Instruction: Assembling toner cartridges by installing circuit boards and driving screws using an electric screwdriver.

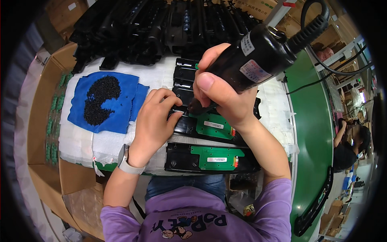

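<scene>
My right hand (221, 88) is wrapped round a black corded electric screwdriver (254, 56), tilted with its tip down at the black plastic panels. Its tip meets the left part of a black panel (183, 123) that carries a green circuit board (209, 126); the exact contact point is hidden. Beside the tip is my left hand (158, 115), with curled fingers and the thumb close to the index finger at the panel's left end. Anything pinched there is too small to make out. Nearer to me lies another black panel (181, 157) with a green board (217, 158).
A blue cloth (78, 107) with a heap of small black screws (98, 109) lies left on the white-covered table (157, 157). Many black plastic parts (141, 28) are piled at the back. A cardboard box (38, 133) stands left, a green conveyor (308, 133) right. Another person (348, 141) is farther right.
</scene>
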`<state>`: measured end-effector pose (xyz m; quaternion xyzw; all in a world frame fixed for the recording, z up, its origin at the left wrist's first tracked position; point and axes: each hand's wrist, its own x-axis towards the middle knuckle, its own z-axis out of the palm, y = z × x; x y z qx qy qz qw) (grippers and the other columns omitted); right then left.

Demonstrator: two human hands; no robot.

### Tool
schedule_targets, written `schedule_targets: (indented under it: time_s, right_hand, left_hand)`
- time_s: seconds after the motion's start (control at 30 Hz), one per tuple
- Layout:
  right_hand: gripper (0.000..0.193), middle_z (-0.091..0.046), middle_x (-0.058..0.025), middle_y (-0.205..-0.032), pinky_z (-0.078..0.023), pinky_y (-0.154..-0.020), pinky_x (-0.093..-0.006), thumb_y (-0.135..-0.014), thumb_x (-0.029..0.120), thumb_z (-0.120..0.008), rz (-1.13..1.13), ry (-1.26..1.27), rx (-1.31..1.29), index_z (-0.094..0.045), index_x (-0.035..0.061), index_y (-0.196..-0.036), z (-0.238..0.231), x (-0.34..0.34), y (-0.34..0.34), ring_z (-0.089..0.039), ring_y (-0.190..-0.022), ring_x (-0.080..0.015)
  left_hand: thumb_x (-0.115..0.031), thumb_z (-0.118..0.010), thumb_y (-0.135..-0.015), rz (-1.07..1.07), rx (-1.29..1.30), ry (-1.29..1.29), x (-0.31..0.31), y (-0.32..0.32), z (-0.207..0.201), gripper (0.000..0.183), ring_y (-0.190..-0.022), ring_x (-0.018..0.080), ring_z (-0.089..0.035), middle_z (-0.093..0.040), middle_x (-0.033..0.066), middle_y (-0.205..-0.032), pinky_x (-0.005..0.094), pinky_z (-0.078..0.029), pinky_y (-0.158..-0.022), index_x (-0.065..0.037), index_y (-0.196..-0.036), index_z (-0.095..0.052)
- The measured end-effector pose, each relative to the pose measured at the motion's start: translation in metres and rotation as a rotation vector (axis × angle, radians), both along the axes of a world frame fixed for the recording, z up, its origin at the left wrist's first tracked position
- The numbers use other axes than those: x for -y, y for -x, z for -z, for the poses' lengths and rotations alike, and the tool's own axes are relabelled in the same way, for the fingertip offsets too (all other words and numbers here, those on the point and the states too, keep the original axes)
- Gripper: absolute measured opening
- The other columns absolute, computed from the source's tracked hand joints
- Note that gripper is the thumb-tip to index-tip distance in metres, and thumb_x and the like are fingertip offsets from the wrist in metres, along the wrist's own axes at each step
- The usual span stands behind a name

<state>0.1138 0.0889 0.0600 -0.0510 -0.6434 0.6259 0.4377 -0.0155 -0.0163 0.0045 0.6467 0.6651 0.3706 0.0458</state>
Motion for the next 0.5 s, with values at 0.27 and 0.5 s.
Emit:
schedule_targets:
  time_s: [0.27,0.5]
  right_hand:
    - [0.021,-0.051,-0.0045,-0.061,-0.038,-0.041,-0.0216,-0.077,0.010,-0.065,-0.021,-0.008,0.016,-0.049,0.0007,-0.088,0.000,-0.002,0.004,-0.048,-0.045,-0.0097]
    - [0.012,-0.052,-0.0027,-0.055,-0.036,-0.040,-0.0201,-0.074,0.003,-0.065,-0.102,-0.113,-0.015,-0.054,-0.0004,-0.070,-0.003,-0.006,0.021,-0.048,-0.042,-0.0076]
  left_hand:
    - [0.000,-0.069,-0.065,-0.002,-0.041,-0.014,-0.001,-0.001,-0.001,0.020,-0.086,0.0277,-0.052,-0.055,0.0080,-0.087,0.0353,-0.044,-0.074,-0.002,-0.082,-0.060]
    - [0.000,-0.069,-0.064,-0.003,-0.032,-0.053,-0.002,0.002,0.003,0.019,-0.085,0.0288,-0.051,-0.056,0.0085,-0.081,0.0362,-0.044,-0.074,-0.002,-0.081,-0.061]
